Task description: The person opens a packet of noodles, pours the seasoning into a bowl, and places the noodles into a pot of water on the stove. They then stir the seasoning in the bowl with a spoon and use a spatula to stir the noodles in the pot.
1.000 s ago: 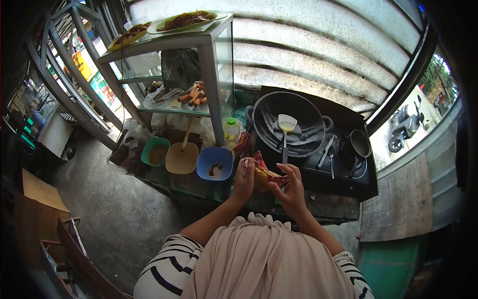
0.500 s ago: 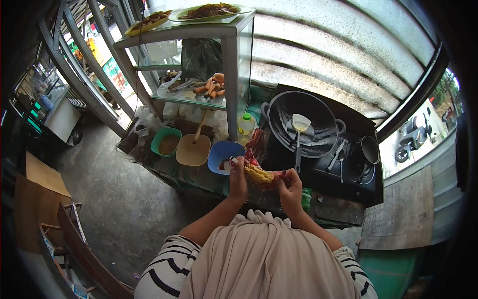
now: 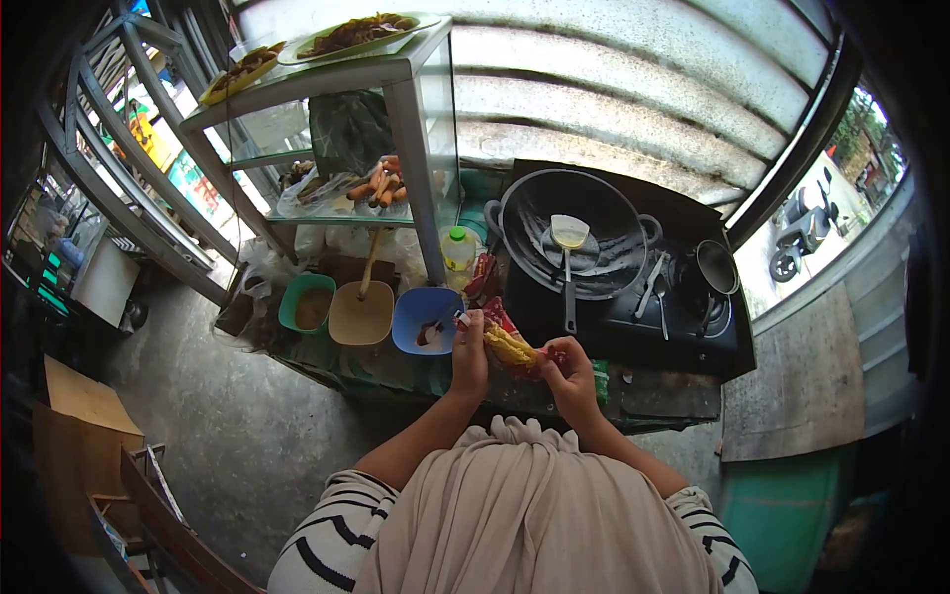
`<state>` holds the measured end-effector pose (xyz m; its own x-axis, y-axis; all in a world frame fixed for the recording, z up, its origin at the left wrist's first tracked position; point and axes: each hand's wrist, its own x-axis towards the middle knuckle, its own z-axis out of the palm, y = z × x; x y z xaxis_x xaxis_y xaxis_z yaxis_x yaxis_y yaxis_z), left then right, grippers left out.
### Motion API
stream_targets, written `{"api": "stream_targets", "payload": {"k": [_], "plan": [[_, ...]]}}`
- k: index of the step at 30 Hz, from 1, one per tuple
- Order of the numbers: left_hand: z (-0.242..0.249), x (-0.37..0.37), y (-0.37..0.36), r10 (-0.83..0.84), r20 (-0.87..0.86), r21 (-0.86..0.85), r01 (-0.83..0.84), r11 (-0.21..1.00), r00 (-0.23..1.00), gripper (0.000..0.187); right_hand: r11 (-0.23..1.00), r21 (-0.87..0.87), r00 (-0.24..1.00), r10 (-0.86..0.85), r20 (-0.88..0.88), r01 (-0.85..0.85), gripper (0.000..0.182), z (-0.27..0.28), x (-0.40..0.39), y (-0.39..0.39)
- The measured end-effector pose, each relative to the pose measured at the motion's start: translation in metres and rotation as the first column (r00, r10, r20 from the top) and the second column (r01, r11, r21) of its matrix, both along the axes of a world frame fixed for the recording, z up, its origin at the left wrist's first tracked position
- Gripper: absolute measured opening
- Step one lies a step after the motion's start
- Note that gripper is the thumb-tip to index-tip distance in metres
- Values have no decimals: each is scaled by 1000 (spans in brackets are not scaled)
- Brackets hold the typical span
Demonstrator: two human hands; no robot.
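Both my hands hold a red plastic packet (image 3: 512,344) with yellow food showing inside it. My left hand (image 3: 468,353) grips its left end, close to a blue bowl (image 3: 424,319). My right hand (image 3: 572,374) grips the packet's right end near the counter's front edge. Just beyond the packet sits a black wok (image 3: 572,230) with a ladle (image 3: 569,259) lying in it.
A tan bowl with a spoon (image 3: 361,312) and a green bowl (image 3: 307,302) stand left of the blue one. A glass display case (image 3: 396,119) with fried food and plates on top rises at the left. A stove (image 3: 683,317) carries a small pot (image 3: 715,265). A small bottle (image 3: 458,249) stands behind the bowls.
My hands and the packet have stayed together, shifting slightly toward the blue bowl. The view has swayed sideways and back; the wok and bowls are not moved.
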<state>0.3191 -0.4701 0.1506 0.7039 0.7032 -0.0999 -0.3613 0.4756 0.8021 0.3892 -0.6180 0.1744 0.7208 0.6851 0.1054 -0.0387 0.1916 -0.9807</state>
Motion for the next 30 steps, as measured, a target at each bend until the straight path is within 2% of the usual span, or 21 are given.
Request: {"api": "stream_targets", "payload": {"k": [1, 2, 4, 5, 7, 8, 10, 11, 13, 14, 15, 17, 18, 20, 21, 23, 24, 25, 27, 28, 30], "plan": [[-6, 3, 0, 9, -20, 112, -7, 994, 1000, 25, 999, -35, 1000, 16, -6, -17, 11, 1, 0, -2], [-12, 6, -1, -5, -25, 111, 7, 994, 1000, 25, 999, -35, 1000, 2, -10, -3, 11, -1, 0, -4], [-9, 12, -7, 3, -93, 263, 22, 965, 996, 25, 997, -75, 998, -40, -56, 35, 11, -9, 2, -8], [-17, 13, -7, -14, -100, 259, 40, 965, 995, 25, 996, -79, 996, -57, -63, 52, 11, -12, 3, -10], [-33, 13, -5, -291, -70, -39, 289, 957, 954, 25, 989, -103, 991, -110, -71, 102, 10, -21, 6, -14], [-42, 11, -5, -307, -75, -46, 304, 951, 949, 25, 987, -109, 989, -126, -77, 117, 10, -29, 7, -18], [-49, 2, -6, -490, -248, 104, 526, 844, 836, 34, 979, -164, 984, -141, -107, 122, 11, -51, 12, -25], [-54, -3, -5, -500, -253, 98, 536, 839, 829, 34, 977, -167, 982, -152, -114, 132, 11, -62, 13, -30], [-76, -13, 2, -601, -469, 183, 737, 650, 647, 47, 963, -263, 990, -81, -112, 49, 15, -89, 14, -41], [-103, -13, 7, -621, -481, 193, 765, 614, 619, 47, 960, -280, 1000, -19, -14, 14, 29, -118, 16, -48], [-116, -13, 7, -622, -483, 189, 767, 613, 616, 47, 960, -280, 1000, -21, -19, 15, 29, -122, 13, -55], [-134, -12, 8, -456, -539, 278, 661, 697, 708, 43, 871, -491, 999, -3, -47, -21, 42, -128, 9, -67], [-146, -8, 11, -457, -541, 275, 662, 697, 706, 43, 850, -527, 1000, 22, -21, -30, 49, -150, 11, -77], [-166, 3, 21, -255, -613, 412, 578, 704, 748, 47, 814, -579, 997, 14, -79, -57, 48, -153, 15, -90], [-169, 9, 23, -255, -614, 409, 578, 706, 747, 47, 775, -626, 991, 5, -132, -88, 46, -156, 17, -97], [-175, 22, 30, -91, -700, 489, 569, 661, 708, 53, 768, -633, 986, -19, -167, -92, 44, -161, 22, -108], [-170, 27, 28, -50, -678, 512, 521, 683, 733, 56, 763, -640, 979, -47, -199, -94, 42, -163, 25, -112], [-183, 32, 29, -46, -676, 514, 515, 686, 736, 56, 762, -641, 980, -41, -196, -96, 42, -164, 29, -116], [-213, 45, 34, -296, -427, 340, 455, 823, 855, 58, 759, -644, 962, -90, -258, -102, 37, -164, 35, -122], [-228, 48, 36, -293, -423, 343, 450, 824, 858, 58, 759, -643, 964, -87, -253, -101, 37, -163, 37, -124], [-246, 50, 36, -115, -524, 467, 397, 790, 844, 57, 780, -617, 939, -129, -319, -103, 36, -161, 39, -130]]}}
